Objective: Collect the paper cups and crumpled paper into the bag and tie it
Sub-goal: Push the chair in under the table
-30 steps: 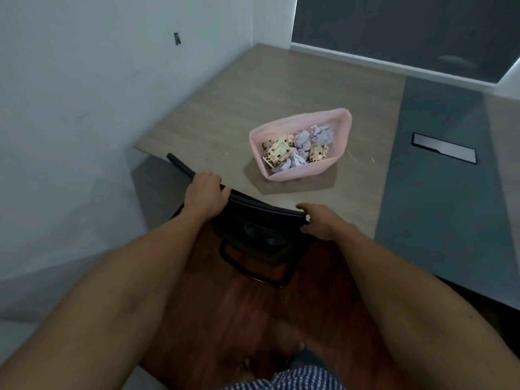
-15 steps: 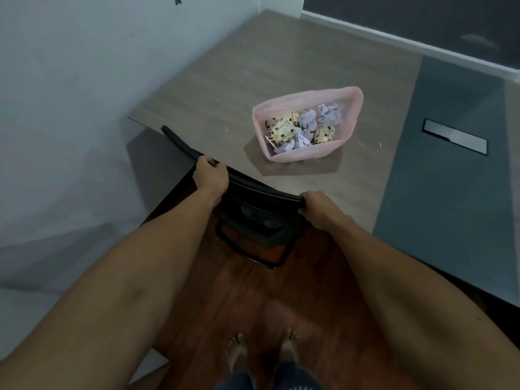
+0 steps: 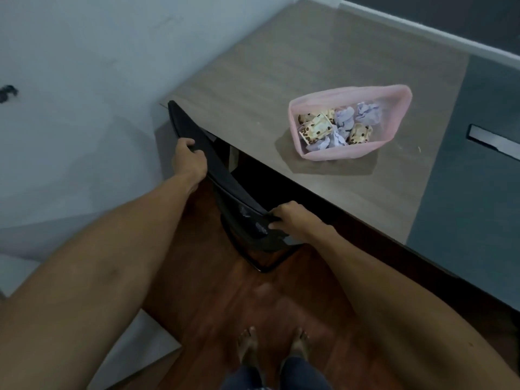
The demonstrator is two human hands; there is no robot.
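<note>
A wood-grain desk (image 3: 295, 66) with a grey-blue inlay (image 3: 472, 164) is being seen beside a pale wall (image 3: 70, 80). A black chair (image 3: 225, 181) is being tucked under it, over reddish floorboards (image 3: 225, 299). Light is dim; possibly a dark window (image 3: 450, 12) is being shown beyond.

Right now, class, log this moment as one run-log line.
left hand: grips black chair back | right hand: grips chair back | open pink plastic bag: holds cups, paper; untied

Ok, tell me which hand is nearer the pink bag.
Right. The right hand grips the chair back below the pink bag; the left hand grips the same chair back farther left.
</note>
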